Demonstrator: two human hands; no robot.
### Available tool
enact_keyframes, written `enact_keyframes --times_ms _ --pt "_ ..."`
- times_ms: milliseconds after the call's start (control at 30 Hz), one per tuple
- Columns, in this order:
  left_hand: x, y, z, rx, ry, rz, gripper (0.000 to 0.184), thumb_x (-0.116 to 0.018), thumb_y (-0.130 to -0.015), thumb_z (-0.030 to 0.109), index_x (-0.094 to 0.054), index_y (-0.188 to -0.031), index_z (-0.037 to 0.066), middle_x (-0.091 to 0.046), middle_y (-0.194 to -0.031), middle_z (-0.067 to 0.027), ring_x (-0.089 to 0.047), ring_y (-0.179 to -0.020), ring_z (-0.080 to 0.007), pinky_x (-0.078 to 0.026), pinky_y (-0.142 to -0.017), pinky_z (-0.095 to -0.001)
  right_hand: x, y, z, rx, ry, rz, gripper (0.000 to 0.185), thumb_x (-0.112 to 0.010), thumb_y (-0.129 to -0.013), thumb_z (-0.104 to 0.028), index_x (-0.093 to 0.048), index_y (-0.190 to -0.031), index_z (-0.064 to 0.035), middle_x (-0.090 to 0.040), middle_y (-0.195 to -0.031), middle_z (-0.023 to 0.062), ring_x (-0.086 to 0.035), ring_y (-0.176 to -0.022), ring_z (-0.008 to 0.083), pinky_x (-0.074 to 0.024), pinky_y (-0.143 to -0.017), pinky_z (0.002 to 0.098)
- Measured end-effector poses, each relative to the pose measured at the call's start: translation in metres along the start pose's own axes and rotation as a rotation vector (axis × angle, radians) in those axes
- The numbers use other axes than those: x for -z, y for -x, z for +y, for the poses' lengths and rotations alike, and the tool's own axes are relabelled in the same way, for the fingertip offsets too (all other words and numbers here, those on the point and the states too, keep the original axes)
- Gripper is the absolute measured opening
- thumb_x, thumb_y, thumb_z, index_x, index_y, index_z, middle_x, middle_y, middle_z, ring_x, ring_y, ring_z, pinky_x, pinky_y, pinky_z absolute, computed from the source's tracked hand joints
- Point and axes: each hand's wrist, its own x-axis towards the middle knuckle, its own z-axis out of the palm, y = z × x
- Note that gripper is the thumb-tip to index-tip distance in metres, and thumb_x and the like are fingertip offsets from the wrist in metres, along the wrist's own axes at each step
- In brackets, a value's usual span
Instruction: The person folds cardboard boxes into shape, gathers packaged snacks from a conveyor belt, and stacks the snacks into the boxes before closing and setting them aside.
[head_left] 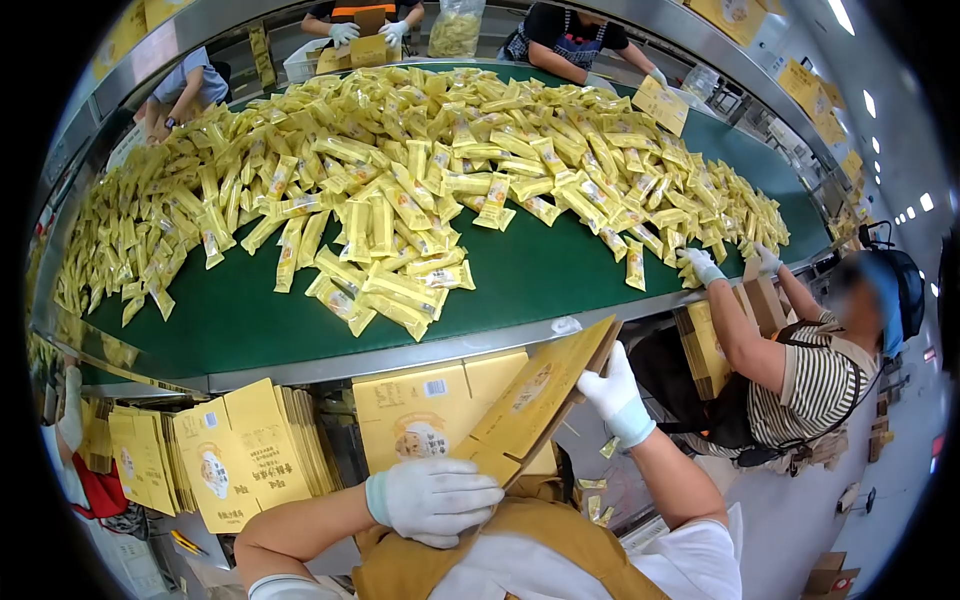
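In front of my chest I hold a flattened yellow cardboard carton (515,412), tilted with its far end up towards the belt edge. My right hand (617,397), in a white glove, grips its upper right edge with the thumb on the near side. My left hand (437,498), also gloved, is closed at the carton's lower end, fingers together; their tips are partly hidden. Behind it lies another yellow carton (405,405) with a printed picture and barcode. Left of that, a stack of flat cartons (235,455) stands on edge.
A green conveyor belt (530,275) carries a big heap of yellow-wrapped packets (400,180). Its metal rim (300,372) runs before me. A co-worker (810,385) at right handles an open carton (705,350). Other co-workers stand across the belt. An orange-handled tool (187,543) lies lower left.
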Motion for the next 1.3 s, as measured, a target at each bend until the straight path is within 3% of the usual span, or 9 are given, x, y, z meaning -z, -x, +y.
enact_keyframes --times_ms 367,567,700,867,1033,1133,1233,1267,1300 --pt "0.006 -0.009 -0.005 -0.089 -0.183 0.098 0.028 -0.055 -0.088 0.031 -0.064 -0.083 0.005 -0.072 -0.105 -0.0171 -0.070 -0.101 -0.0309 -0.055 -0.091 -0.0405 -0.002 0.001 -0.009 -0.035 -0.119 -0.041 0.056 -0.051 -0.081 0.006 -0.042 -0.136 0.0017 -0.058 -0.129 0.0132 -0.059 -0.120 0.0239 -0.0482 -0.103 0.0375" --pt "0.014 -0.022 -0.010 -0.194 -0.189 0.054 0.031 -0.059 -0.084 0.035 -0.060 -0.068 0.008 -0.068 -0.081 -0.0129 -0.070 -0.084 -0.0314 -0.057 -0.083 -0.0400 -0.006 -0.002 -0.005 0.048 -0.178 -0.072 0.047 -0.055 -0.083 0.002 -0.047 -0.129 0.0015 -0.060 -0.119 0.0087 -0.059 -0.106 0.0174 -0.0489 -0.096 0.0311" --pt "0.032 -0.042 -0.009 0.049 -0.074 -0.551 0.033 -0.065 -0.073 0.037 -0.054 -0.053 0.013 -0.057 -0.059 -0.0072 -0.061 -0.061 -0.0271 -0.051 -0.059 -0.0383 0.001 0.003 -0.027 0.145 0.211 -0.163 0.033 -0.059 -0.081 -0.008 -0.058 -0.113 -0.0013 -0.065 -0.093 0.0124 -0.065 -0.089 0.0236 -0.0524 -0.086 0.0342" --pt "0.064 -0.033 -0.033 0.342 -0.533 -0.264 0.036 -0.066 -0.074 0.039 -0.060 -0.049 0.013 -0.054 -0.048 -0.0058 -0.052 -0.044 -0.0247 -0.039 -0.045 -0.0374 -0.001 0.025 -0.085 0.426 0.922 -0.573 0.020 -0.063 -0.078 -0.016 -0.052 -0.090 -0.0045 -0.060 -0.075 0.0209 -0.064 -0.071 0.0421 -0.0523 -0.064 0.0485" --pt "0.030 -0.035 -0.035 0.522 -0.279 -0.757 0.053 -0.052 -0.093 0.048 -0.063 -0.053 0.015 -0.060 -0.052 -0.0110 -0.060 -0.048 -0.0303 -0.046 -0.052 -0.0411 -0.056 0.032 -0.074 0.365 1.185 -0.756 0.032 -0.063 -0.085 -0.033 -0.059 -0.097 -0.0027 -0.069 -0.086 0.0173 -0.069 -0.079 0.0364 -0.0557 -0.072 0.0454" --pt "0.007 -0.034 -0.032 0.739 -0.148 -1.095 0.045 -0.053 -0.093 0.046 -0.071 -0.070 0.012 -0.071 -0.077 -0.0120 -0.068 -0.073 -0.0278 -0.052 -0.071 -0.0406 -0.068 0.024 -0.061 0.433 1.196 -0.959 0.055 -0.069 -0.082 -0.052 -0.061 -0.099 -0.0004 -0.067 -0.093 0.0176 -0.068 -0.088 0.0352 -0.0551 -0.077 0.0438" --pt "0.015 -0.037 -0.038 0.496 -0.310 -0.850 0.032 -0.060 -0.088 0.042 -0.073 -0.092 0.013 -0.070 -0.102 -0.0101 -0.066 -0.095 -0.0256 -0.049 -0.089 -0.0396 -0.042 0.014 -0.073 0.454 0.842 -1.084 0.065 -0.073 -0.077 -0.058 -0.062 -0.102 0.0011 -0.064 -0.101 0.0206 -0.065 -0.094 0.0342 -0.0540 -0.080 0.0397" --pt "0.005 -0.018 -0.044 0.231 -0.642 -0.380 0.033 -0.069 -0.081 0.037 -0.069 -0.106 0.015 -0.064 -0.110 -0.0065 -0.061 -0.102 -0.0246 -0.043 -0.101 -0.0400 -0.028 0.013 -0.075 0.459 0.754 -1.084 0.072 -0.082 -0.072 -0.053 -0.060 -0.114 0.0011 -0.061 -0.107 0.0202 -0.062 -0.099 0.0325 -0.0527 -0.086 0.0382" --pt "0.013 -0.027 -0.034 0.281 -0.841 -0.219 0.037 -0.072 -0.078 0.035 -0.067 -0.108 0.015 -0.062 -0.111 -0.0059 -0.059 -0.104 -0.0237 -0.043 -0.102 -0.0400 -0.016 0.015 -0.072 0.407 0.651 -1.042 0.079 -0.086 -0.070 -0.048 -0.055 -0.123 0.0016 -0.059 -0.113 0.0196 -0.062 -0.099 0.0310 -0.0526 -0.087 0.0383"
